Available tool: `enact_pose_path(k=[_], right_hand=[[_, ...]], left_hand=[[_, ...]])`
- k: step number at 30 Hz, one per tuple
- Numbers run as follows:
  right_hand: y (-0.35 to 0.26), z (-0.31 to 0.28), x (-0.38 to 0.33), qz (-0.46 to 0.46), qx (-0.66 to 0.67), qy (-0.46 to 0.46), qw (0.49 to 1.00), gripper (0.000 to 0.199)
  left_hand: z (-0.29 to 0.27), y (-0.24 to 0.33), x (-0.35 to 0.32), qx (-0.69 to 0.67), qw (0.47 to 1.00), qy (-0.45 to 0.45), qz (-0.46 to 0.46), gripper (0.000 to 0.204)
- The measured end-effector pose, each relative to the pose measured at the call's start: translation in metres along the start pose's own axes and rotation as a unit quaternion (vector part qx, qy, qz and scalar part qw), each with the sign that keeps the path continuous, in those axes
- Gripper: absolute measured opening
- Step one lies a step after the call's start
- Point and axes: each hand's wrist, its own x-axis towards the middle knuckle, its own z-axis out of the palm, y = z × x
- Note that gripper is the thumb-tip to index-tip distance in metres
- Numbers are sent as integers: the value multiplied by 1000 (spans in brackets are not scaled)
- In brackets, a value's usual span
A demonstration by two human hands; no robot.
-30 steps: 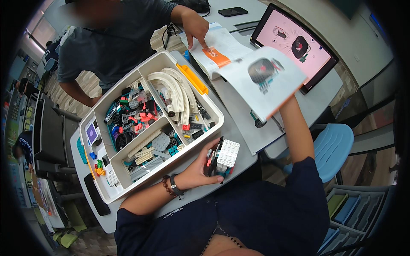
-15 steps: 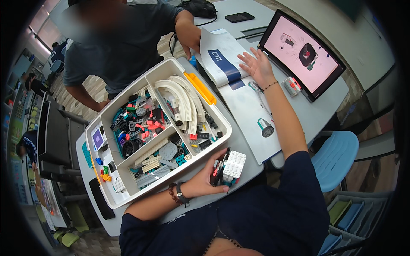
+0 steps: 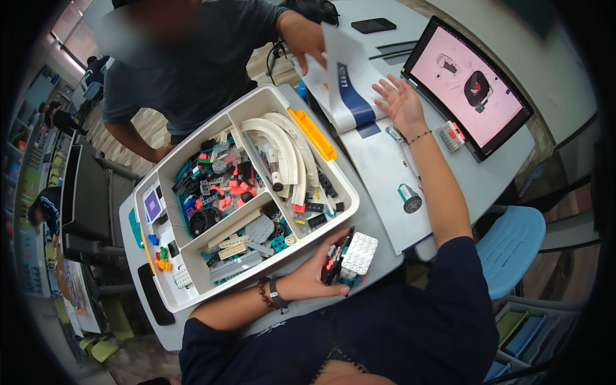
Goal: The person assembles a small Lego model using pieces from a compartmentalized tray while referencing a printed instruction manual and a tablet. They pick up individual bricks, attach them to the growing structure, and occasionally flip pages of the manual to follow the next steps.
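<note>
My left hand [image 3: 312,274] is closed around a building-brick model [image 3: 359,254] with a white studded block on top and a dark part on its left side. This model is held beside the near right corner of the white sorting tray [image 3: 256,263]. Farther right, my right hand [image 3: 402,102] hovers palm up with its fingers spread and nothing in them. Below it lies an open instruction booklet [image 3: 417,221] with pictures of parts. One lifted page [image 3: 340,70] of the booklet stands up between my right hand and a co-worker's hand [image 3: 301,37].
Loose bricks and curved white track pieces [image 3: 292,144] fill the tray's compartments. A tablet [image 3: 468,83] stands at the right, with a small white and red brick module [image 3: 451,136] before it. A phone [image 3: 373,25] lies at the back. Blue chair [image 3: 510,250] at right.
The booklet page has been lifted more upright, and the co-worker's hand has come away from behind it, up and right. My left hand keeps its hold on the model.
</note>
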Motion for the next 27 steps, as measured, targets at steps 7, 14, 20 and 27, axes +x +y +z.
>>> enact_pose_path(k=[7, 14, 20, 27], right_hand=[[-7, 4, -8, -54, -65, -18, 996, 56], [-27, -25, -44, -38, 50, 26, 998, 56], [-31, -64, -117, 14, 190, 99, 977, 56], [-33, -88, -181, 9, 237, 166, 957, 57]], left_hand=[[-1, -1, 1, 17, 1000, -7, 11, 109], [-1, -3, 2, 14, 1000, -12, 15, 109], [1, -3, 2, 4, 1000, -14, 19, 110], [6, -3, 1, 15, 999, 14, 37, 106]])
